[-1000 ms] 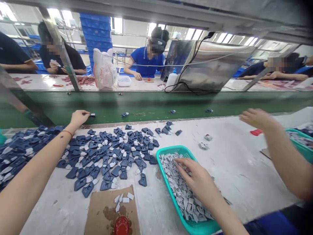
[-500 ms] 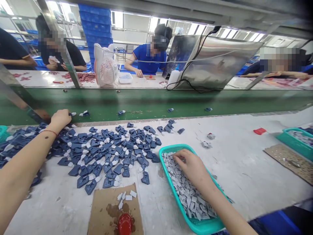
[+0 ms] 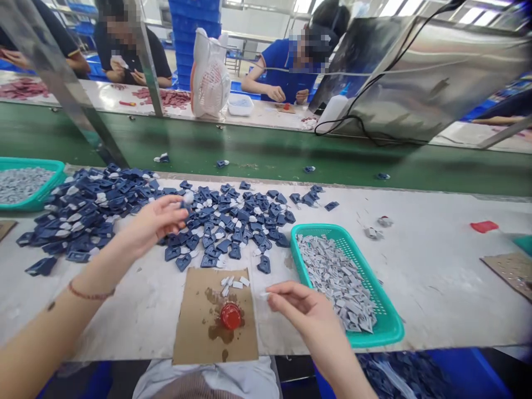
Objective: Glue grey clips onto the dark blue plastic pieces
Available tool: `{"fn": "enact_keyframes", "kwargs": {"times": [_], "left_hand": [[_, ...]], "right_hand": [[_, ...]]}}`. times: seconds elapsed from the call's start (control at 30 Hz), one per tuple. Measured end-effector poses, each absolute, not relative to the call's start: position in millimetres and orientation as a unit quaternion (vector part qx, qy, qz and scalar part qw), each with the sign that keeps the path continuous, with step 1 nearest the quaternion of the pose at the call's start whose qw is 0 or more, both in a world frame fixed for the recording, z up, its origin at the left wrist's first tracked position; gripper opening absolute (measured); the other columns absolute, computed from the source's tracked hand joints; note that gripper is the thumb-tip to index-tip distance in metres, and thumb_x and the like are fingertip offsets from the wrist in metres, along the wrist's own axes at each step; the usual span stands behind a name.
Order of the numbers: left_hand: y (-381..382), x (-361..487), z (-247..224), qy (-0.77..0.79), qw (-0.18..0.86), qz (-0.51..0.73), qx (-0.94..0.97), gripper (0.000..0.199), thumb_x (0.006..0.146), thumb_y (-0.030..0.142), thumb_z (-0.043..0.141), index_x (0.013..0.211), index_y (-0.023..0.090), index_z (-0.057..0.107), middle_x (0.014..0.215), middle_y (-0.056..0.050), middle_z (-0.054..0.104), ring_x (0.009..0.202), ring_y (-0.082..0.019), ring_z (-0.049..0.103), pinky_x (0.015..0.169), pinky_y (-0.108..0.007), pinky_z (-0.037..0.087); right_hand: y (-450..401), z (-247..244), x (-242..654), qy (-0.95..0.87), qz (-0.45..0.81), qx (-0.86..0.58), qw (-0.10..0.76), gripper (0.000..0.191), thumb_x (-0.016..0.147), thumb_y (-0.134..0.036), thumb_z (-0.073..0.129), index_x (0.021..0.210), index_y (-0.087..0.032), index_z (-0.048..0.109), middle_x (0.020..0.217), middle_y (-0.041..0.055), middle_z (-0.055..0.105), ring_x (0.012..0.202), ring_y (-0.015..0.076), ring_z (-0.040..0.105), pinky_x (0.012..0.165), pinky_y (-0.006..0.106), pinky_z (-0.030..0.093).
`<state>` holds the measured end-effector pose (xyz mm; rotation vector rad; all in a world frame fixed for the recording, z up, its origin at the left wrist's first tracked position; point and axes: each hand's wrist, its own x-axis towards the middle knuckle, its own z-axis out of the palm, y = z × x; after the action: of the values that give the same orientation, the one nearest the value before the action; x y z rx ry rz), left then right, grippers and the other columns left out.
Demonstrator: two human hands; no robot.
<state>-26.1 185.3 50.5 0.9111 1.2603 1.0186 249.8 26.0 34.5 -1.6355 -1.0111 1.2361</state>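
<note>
My left hand (image 3: 152, 221) is raised over the pile of dark blue pieces (image 3: 95, 205), its fingers closed on a blue piece with a white tip (image 3: 187, 200). To the right of the cardboard, my right hand (image 3: 301, 307) pinches a small white piece (image 3: 265, 293) between thumb and forefinger. The green basket (image 3: 393, 331) of small grey-white parts stands beside the right hand. On the brown cardboard (image 3: 193, 332) sit a red cap (image 3: 230, 316) and several small white tiles (image 3: 238, 285).
A green belt (image 3: 257, 149) with spaced blue pieces runs behind the table. Another green basket (image 3: 58, 173) stands at the left. A slanted metal post (image 3: 78, 105) rises there. Several people work beyond the belt. A red piece (image 3: 484, 226) lies at the right.
My left hand has come back from the belt's edge to above the pile. My right hand has left the basket and moved left towards the cardboard. The view has shifted.
</note>
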Motion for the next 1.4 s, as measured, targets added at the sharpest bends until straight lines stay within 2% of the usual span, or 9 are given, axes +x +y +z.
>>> {"fn": "enact_keyframes", "kwargs": {"times": [0.07,0.13,0.27,0.37,0.53,0.8,0.97,1.17,1.4], "left_hand": [[147.9,-20.6,40.2,0.520,0.645,0.431,0.358,0.046,0.056,0.010,0.087,0.097,0.016,0.067,0.075,0.001,0.066,0.051,-0.010,0.063,0.047,-0.019,0.051],[114.7,-16.6,29.6,0.509,0.668,0.431,0.329,0.050,0.052,0.018,0.092,0.095,0.016,0.066,0.078,0.002,0.066,0.053,-0.011,0.065,0.051,-0.020,0.054],[64.4,-13.1,10.7,0.521,0.671,0.434,0.298,0.049,0.057,0.034,0.092,0.094,0.017,0.063,0.085,0.000,0.068,0.067,-0.017,0.073,0.062,-0.024,0.059],[39.0,-10.6,1.4,0.523,0.666,0.442,0.296,0.041,0.065,0.037,0.088,0.091,0.018,0.063,0.094,-0.002,0.071,0.077,-0.018,0.074,0.068,-0.024,0.059],[17.2,-3.5,-1.0,0.516,0.646,0.464,0.317,0.027,0.070,0.033,0.084,0.086,0.018,0.069,0.095,-0.005,0.075,0.085,-0.017,0.072,0.072,-0.021,0.056],[8.5,1.9,-4.7,0.484,0.644,0.480,0.347,0.016,0.075,0.028,0.080,0.084,0.020,0.069,0.103,-0.008,0.074,0.103,-0.024,0.071,0.082,-0.028,0.059],[2.3,8.0,-4.9,0.474,0.630,0.482,0.382,0.011,0.079,0.022,0.076,0.084,0.020,0.067,0.104,-0.008,0.073,0.101,-0.023,0.072,0.079,-0.027,0.060],[-4.5,12.9,-2.6,0.478,0.573,0.499,0.440,0.007,0.083,0.020,0.074,0.084,0.022,0.067,0.103,-0.007,0.072,0.099,-0.021,0.072,0.085,-0.027,0.059],[-5.6,8.7,-3.7,0.479,0.521,0.494,0.505,0.009,0.084,0.015,0.071,0.086,0.024,0.068,0.104,-0.006,0.074,0.102,-0.021,0.071,0.087,-0.028,0.058]], "right_hand": [[19.2,23.7,232.4,-0.388,0.540,-0.627,0.405,0.025,0.069,-0.043,0.082,0.075,-0.019,0.078,0.069,0.0049,0.076,0.068,0.0207,0.071,0.069,0.031,0.056],[14.3,15.7,220.5,-0.365,0.574,-0.617,0.396,0.027,0.069,-0.044,0.083,0.076,-0.018,0.078,0.068,0.0046,0.076,0.067,0.0200,0.070,0.069,0.031,0.056],[8.9,6.9,211.4,-0.341,0.586,-0.618,0.398,0.030,0.067,-0.045,0.086,0.075,-0.017,0.076,0.065,0.0034,0.074,0.064,0.0185,0.068,0.066,0.030,0.054],[7.0,1.6,211.3,-0.344,0.576,-0.624,0.400,0.035,0.064,-0.048,0.086,0.075,-0.017,0.075,0.063,0.0030,0.072,0.062,0.0178,0.065,0.064,0.030,0.053],[4.4,-0.9,209.6,-0.347,0.571,-0.631,0.395,0.034,0.065,-0.048,0.086,0.072,-0.017,0.075,0.063,0.0031,0.072,0.061,0.0169,0.064,0.064,0.029,0.051],[5.3,21.4,205.7,-0.336,0.560,-0.638,0.407,0.032,0.063,-0.044,0.088,0.070,-0.017,0.075,0.065,0.0033,0.072,0.063,0.0175,0.062,0.067,0.030,0.051],[4.4,38.8,198.0,-0.324,0.585,-0.612,0.422,0.028,0.064,-0.042,0.088,0.070,-0.018,0.076,0.067,0.0032,0.073,0.064,0.0164,0.063,0.068,0.028,0.051],[0.7,45.7,180.0,-0.323,0.596,-0.595,0.432,0.022,0.068,-0.037,0.087,0.074,-0.018,0.077,0.070,0.0023,0.075,0.069,0.0169,0.067,0.073,0.028,0.053],[-1.6,42.4,170.0,-0.310,0.598,-0.588,0.447,0.019,0.069,-0.035,0.087,0.073,-0.019,0.076,0.071,0.0016,0.076,0.068,0.0159,0.068,0.071,0.026,0.052]]}}
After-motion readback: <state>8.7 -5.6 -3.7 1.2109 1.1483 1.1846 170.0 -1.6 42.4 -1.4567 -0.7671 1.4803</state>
